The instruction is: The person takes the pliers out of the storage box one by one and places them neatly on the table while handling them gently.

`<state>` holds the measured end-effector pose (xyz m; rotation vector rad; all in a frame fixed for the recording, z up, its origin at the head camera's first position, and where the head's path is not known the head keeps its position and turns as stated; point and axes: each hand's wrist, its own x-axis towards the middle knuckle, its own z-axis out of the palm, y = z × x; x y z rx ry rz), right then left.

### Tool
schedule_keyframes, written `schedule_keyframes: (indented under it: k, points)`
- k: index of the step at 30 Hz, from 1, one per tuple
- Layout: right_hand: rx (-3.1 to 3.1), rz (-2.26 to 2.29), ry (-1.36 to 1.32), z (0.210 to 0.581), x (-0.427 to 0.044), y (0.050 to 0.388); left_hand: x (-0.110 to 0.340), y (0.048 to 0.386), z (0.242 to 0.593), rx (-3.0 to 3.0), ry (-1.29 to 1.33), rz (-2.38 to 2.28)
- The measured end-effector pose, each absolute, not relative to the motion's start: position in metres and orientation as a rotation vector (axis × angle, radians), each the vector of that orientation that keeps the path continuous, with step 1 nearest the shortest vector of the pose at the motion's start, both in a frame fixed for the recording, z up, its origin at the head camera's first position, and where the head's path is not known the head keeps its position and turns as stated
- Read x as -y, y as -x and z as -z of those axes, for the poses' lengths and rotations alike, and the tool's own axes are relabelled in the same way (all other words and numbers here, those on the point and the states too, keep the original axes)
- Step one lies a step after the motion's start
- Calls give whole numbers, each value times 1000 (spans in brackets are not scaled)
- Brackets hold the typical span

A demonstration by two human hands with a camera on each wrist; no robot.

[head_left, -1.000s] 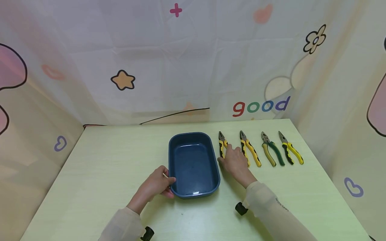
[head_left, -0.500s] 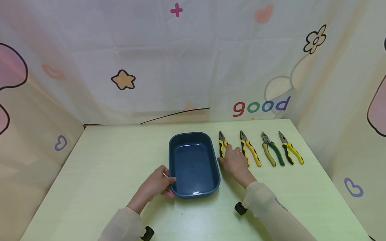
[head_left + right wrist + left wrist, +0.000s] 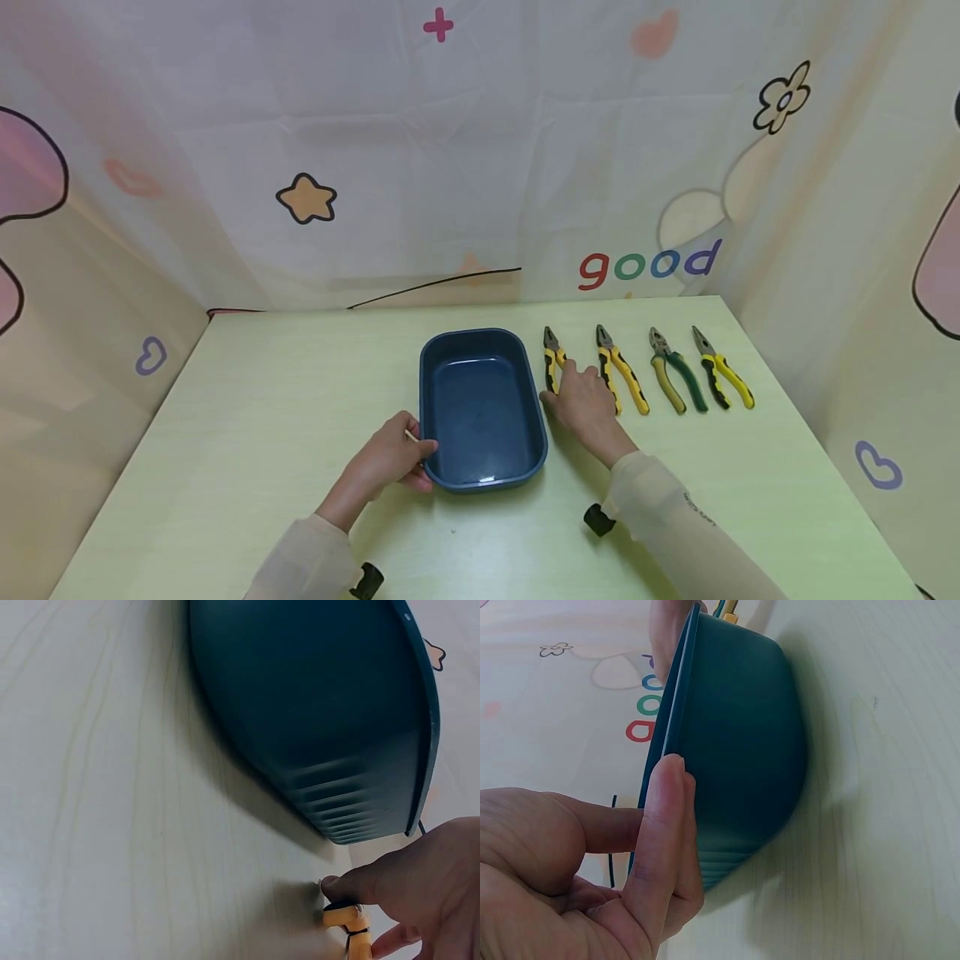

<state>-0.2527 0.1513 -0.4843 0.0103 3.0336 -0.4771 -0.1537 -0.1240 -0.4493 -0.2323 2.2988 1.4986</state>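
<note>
A dark blue rectangular bin (image 3: 483, 417) stands on the table with nothing inside it. At its near left corner my left hand (image 3: 392, 454) pinches the rim, thumb over the inside and fingers against the outer wall (image 3: 742, 727). To the right of the bin, my right hand (image 3: 585, 410) grips the leftmost pliers (image 3: 551, 350), whose jaws and part of the handles show beyond the fingers. In the right wrist view the thumb lies beside a yellow handle end (image 3: 345, 916) of these pliers. My palm hides the rest of the handles.
Right of my right hand lie yellow-and-black pliers (image 3: 628, 379), green-handled pliers (image 3: 688, 383) and yellow-and-black long-nose pliers (image 3: 731, 383), in a row. A printed curtain (image 3: 450, 167) hangs behind and beside the pale green table (image 3: 262, 433).
</note>
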Motion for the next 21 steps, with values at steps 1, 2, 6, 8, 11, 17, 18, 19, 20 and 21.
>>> schedule_keyframes:
  k: [1,2,6,8,11,17,18,19,20,21]
  points:
    - [-3037,479,-9,485,-152,252,124,154,449,-2299,232,-1499]
    - [-3042,480,-8,485,-152,252,124,153,449,-2299,231,-1500]
    - [-3063,482,2,487,-153,251,124,153,450,-2293,227,-1513]
    - [-3073,477,10,488,-154,251,124,153,450,-2291,225,-1519]
    - [-3075,471,11,489,-154,251,124,153,450,-2290,225,-1522]
    - [-3076,467,-3,489,-153,250,124,153,450,-2284,240,-1523]
    - [-3075,469,-8,489,-153,250,124,153,449,-2282,243,-1524]
    - [-3075,470,-13,489,-152,250,124,153,449,-2279,246,-1526]
    - [-3075,473,-18,489,-152,249,124,153,449,-2277,246,-1526]
    - [-3074,473,-20,489,-152,249,124,153,450,-2276,247,-1526]
